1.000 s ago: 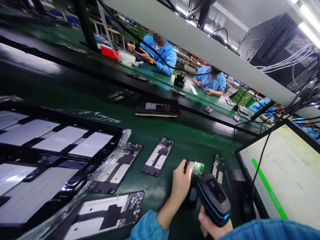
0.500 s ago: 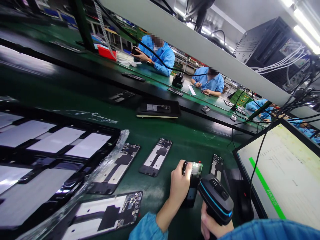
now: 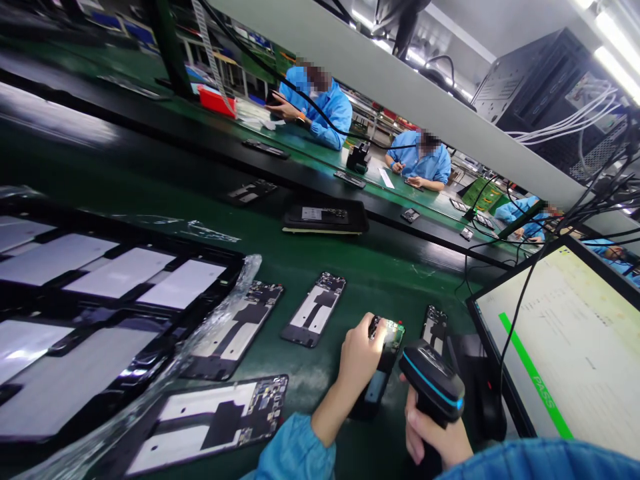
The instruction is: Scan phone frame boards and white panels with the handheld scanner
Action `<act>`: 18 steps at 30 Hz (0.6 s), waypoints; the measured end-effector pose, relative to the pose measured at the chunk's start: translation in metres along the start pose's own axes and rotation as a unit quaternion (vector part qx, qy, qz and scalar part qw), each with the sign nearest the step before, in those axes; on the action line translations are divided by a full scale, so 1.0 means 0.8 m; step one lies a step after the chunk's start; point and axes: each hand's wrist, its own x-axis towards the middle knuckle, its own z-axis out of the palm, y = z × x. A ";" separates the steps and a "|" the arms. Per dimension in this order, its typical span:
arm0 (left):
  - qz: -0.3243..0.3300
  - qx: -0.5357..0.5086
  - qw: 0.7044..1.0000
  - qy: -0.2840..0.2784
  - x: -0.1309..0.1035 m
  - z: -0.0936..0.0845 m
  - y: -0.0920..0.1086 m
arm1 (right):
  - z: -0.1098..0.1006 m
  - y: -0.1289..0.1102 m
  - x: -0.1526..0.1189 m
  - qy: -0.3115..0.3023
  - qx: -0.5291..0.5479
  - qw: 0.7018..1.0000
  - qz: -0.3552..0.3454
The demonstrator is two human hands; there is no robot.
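Note:
My left hand (image 3: pixel 359 360) grips an opened phone frame (image 3: pixel 381 363) by its left edge and holds it tilted above the green bench. Its green circuit board (image 3: pixel 393 330) is lit at the top. My right hand (image 3: pixel 433 437) is closed around the handle of a black barcode scanner (image 3: pixel 433 387) with a blue band, whose head points at the phone frame from the right. Another phone frame (image 3: pixel 433 328) lies just beyond the scanner.
A monitor (image 3: pixel 565 347) with a green PASS bar stands at the right. Phone frames (image 3: pixel 314 309) (image 3: pixel 239 337) (image 3: pixel 210 420) lie on the mat, beside a black tray (image 3: pixel 115 313) of white panels in plastic wrap. Other people in blue coats work across the belt (image 3: pixel 320 107).
The scanner has swung down and left, closer to the phone frame. My left hand has tipped the frame slightly; the green glow on its board has dimmed.

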 end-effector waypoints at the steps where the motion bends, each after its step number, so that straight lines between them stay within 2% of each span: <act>1: -0.016 0.047 0.998 -0.045 0.009 0.000 -0.005 | -0.002 -0.002 0.005 0.017 0.033 0.999 -0.001; 4: -0.054 0.138 0.978 -0.146 0.033 0.002 -0.020 | -0.017 -0.008 0.022 0.022 0.109 0.993 0.041; 7: -0.055 0.152 0.971 -0.174 0.046 0.006 -0.028 | -0.038 -0.009 0.035 -0.012 0.122 0.989 0.085; 11: -0.050 0.163 0.968 -0.185 0.046 0.008 -0.028 | -0.054 -0.009 0.039 -0.033 0.133 0.986 0.094; 18: -0.043 0.188 0.967 -0.167 0.041 0.009 -0.022 | -0.062 -0.007 0.040 -0.068 0.143 0.983 0.088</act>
